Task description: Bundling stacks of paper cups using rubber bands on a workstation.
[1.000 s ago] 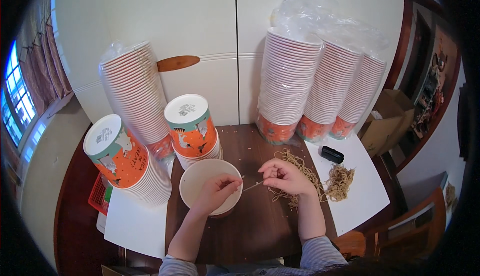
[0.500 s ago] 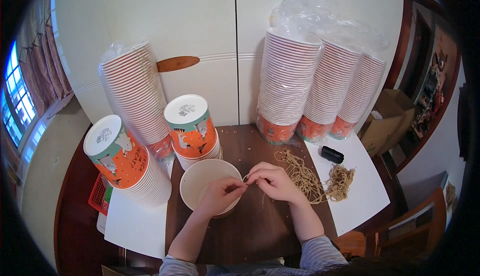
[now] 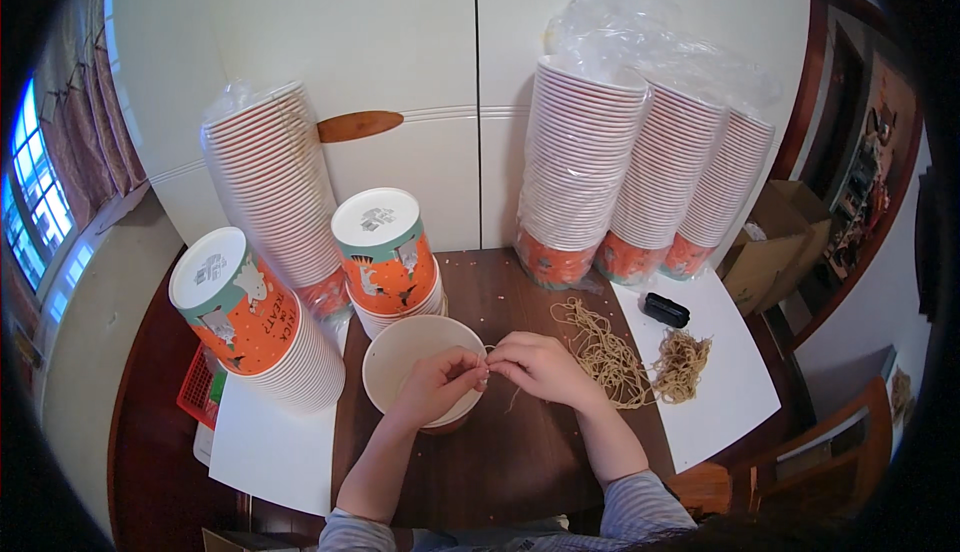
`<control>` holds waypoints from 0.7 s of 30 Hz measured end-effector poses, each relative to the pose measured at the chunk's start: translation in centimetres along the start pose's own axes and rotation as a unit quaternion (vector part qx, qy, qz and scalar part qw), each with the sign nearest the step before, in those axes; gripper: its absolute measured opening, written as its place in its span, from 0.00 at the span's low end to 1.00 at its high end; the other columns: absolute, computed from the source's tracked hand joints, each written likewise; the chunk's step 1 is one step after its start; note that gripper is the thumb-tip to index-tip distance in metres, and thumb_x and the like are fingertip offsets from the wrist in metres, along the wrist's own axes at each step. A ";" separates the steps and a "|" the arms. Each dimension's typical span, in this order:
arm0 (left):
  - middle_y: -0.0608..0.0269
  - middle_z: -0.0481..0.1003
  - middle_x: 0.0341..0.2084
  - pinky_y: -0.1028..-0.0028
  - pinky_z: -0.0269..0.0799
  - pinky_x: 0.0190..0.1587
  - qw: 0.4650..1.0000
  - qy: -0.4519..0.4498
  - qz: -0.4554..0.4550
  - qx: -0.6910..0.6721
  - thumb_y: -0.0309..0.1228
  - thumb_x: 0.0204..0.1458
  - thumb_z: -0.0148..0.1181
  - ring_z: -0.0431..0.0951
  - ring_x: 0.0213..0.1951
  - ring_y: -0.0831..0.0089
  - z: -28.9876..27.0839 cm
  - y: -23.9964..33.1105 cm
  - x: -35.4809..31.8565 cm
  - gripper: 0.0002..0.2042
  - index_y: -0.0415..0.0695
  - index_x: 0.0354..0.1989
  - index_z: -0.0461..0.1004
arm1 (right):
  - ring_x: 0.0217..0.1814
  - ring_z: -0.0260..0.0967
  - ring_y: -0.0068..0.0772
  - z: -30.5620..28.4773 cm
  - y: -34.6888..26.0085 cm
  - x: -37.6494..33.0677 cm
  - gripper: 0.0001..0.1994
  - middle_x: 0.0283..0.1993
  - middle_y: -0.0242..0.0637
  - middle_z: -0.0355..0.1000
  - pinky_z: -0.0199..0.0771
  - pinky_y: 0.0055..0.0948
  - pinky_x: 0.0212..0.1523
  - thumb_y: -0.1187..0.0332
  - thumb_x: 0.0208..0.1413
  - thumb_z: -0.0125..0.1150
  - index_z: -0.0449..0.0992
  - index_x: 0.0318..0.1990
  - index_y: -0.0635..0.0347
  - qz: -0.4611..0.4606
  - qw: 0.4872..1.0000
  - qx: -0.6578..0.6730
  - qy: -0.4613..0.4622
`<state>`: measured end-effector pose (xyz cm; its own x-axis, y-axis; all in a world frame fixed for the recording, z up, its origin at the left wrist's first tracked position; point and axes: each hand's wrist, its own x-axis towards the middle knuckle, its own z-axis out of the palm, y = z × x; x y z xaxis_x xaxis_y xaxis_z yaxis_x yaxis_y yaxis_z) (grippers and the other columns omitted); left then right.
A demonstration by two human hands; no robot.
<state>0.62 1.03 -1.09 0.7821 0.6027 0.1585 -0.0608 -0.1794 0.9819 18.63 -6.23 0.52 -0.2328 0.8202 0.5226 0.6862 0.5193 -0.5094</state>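
Observation:
An orange-sided paper bucket point(image 3: 385, 352) with a pale inside stands mouth up in front of me. Across its mouth reaches my left hand point(image 3: 440, 387), fingers pinched at the right rim. My right hand point(image 3: 545, 367) comes from the other side, also pinching, and the fingertips of both hands meet just outside the rim. Between them a thin tan cord point(image 3: 513, 398) shows in part, its tail hanging below my right fingers; the rest is hidden by the fingers. Right of my hand lies a loose tangle of tan cords point(image 3: 605, 357).
Upside-down bucket stacks stand at left point(image 3: 265, 327) and behind the bucket point(image 3: 385, 262). Plastic-wrapped stacks rise at back left point(image 3: 265, 182) and back right point(image 3: 580, 162). A black plastic object point(image 3: 666, 309) and a smaller cord bundle point(image 3: 682, 365) lie on the white right side of the table.
My fingertips have shifted slightly left and changed their pinch at the rim. The right fingers have closed in against the left ones. A cord tail now shows below them.

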 end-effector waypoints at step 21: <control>0.63 0.74 0.25 0.80 0.70 0.32 0.996 0.061 0.031 0.058 0.21 0.47 0.55 0.75 0.30 0.78 -0.8 -1.0 0.3 0.03 0.37 0.30 0.69 | 0.31 0.68 0.34 1.2 -1.7 0.0 0.06 0.28 0.32 0.68 0.69 0.29 0.30 0.70 0.41 0.61 0.73 0.29 0.56 -0.035 0.997 -0.059 -0.039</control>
<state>0.46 2.01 -1.98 0.6969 0.6772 0.2360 -0.0283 -0.3029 0.9526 16.61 -6.84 0.61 -0.3326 0.8019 0.4964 0.7420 0.5474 -0.3870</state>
